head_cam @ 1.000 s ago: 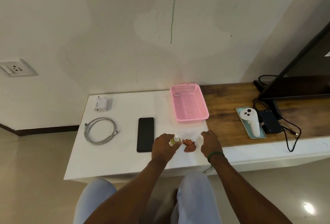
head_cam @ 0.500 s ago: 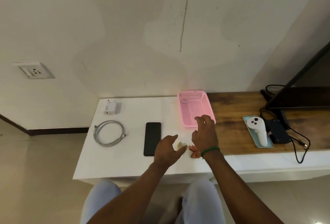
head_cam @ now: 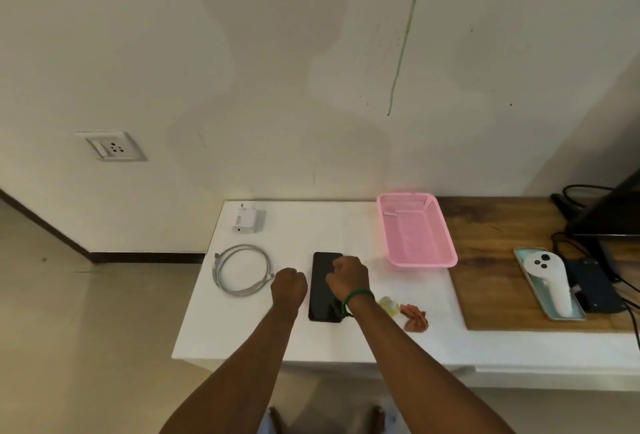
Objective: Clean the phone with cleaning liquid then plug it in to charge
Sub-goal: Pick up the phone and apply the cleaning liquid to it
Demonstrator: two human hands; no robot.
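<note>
The black phone point(head_cam: 321, 298) lies flat on the white table point(head_cam: 346, 340). My right hand point(head_cam: 347, 277) is over the phone's upper half with its fingers curled down; whether they grip the phone is hidden. My left hand point(head_cam: 289, 286) is a loose fist just left of the phone, with nothing in it. To the right of my right wrist, the small yellowish liquid bottle point(head_cam: 388, 305) lies on its side. The crumpled reddish cloth point(head_cam: 415, 319) is beside it. The coiled white cable point(head_cam: 242, 272) and the white charger plug point(head_cam: 247, 221) are at the table's left.
A wall socket point(head_cam: 112, 146) is on the wall at the left, above the floor. A pink basket point(head_cam: 420, 229) stands at the back. On the wooden top at the right are a white controller point(head_cam: 550, 281) on a teal tray, a dark box and black cables.
Both hands have left the bottle and cloth and moved left to the phone. The bottle now lies on its side. The camera has tilted and shifted too.
</note>
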